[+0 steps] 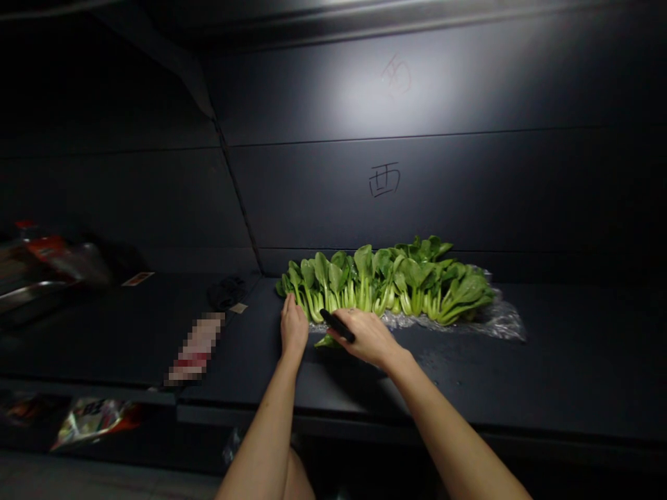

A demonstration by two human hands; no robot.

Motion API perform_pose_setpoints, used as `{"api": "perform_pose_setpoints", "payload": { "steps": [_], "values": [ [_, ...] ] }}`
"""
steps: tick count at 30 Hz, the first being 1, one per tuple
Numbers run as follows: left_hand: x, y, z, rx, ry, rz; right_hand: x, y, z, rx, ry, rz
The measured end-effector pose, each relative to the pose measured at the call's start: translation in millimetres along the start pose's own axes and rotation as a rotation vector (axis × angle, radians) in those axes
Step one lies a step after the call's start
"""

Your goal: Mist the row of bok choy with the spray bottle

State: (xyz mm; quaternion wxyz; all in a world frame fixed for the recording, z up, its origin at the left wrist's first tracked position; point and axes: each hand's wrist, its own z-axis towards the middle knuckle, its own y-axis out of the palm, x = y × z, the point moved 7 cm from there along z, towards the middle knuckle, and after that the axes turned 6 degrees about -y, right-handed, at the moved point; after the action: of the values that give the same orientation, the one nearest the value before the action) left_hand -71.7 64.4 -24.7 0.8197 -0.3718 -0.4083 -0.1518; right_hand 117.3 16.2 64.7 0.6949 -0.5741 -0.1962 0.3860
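Observation:
A row of bok choy (365,278) lies side by side on the dark shelf, leaves toward the back wall and pale stems toward me. My left hand (294,326) rests at the row's left end, fingers stretched out against the outermost stalks. In front of the stems, my right hand (367,337) is closed around a slim black handle (338,326); whatever it belongs to is hidden by the hand. Just under that hand shows the tip of a green leaf (326,342). Clear plastic wrap (503,319) lies crumpled beneath the row and sticks out at its right end.
A dark back panel (313,194) with a handwritten character rises behind the greens. On the left shelf section are a blurred red-and-clear package (62,257), a small card (138,278) and a dark bundle (226,293). A shiny packet (94,420) sits on the level below.

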Motion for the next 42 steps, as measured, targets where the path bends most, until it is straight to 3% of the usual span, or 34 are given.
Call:
{"api": "perform_pose_setpoints", "payload": {
  "steps": [9,21,42],
  "values": [
    [14.4,1.4,-9.1,0.012,0.067,0.027,18.1,-5.5,-9.1,0.089,0.101,0.022],
    [30.6,12.8,-18.2,-0.068,0.118,0.115,43.5,-11.8,-24.6,0.178,0.152,0.021],
    [55.5,22.2,-28.6,-0.024,0.268,0.218,59.6,-20.9,-36.9,0.179,0.249,0.009]
  ]
}}
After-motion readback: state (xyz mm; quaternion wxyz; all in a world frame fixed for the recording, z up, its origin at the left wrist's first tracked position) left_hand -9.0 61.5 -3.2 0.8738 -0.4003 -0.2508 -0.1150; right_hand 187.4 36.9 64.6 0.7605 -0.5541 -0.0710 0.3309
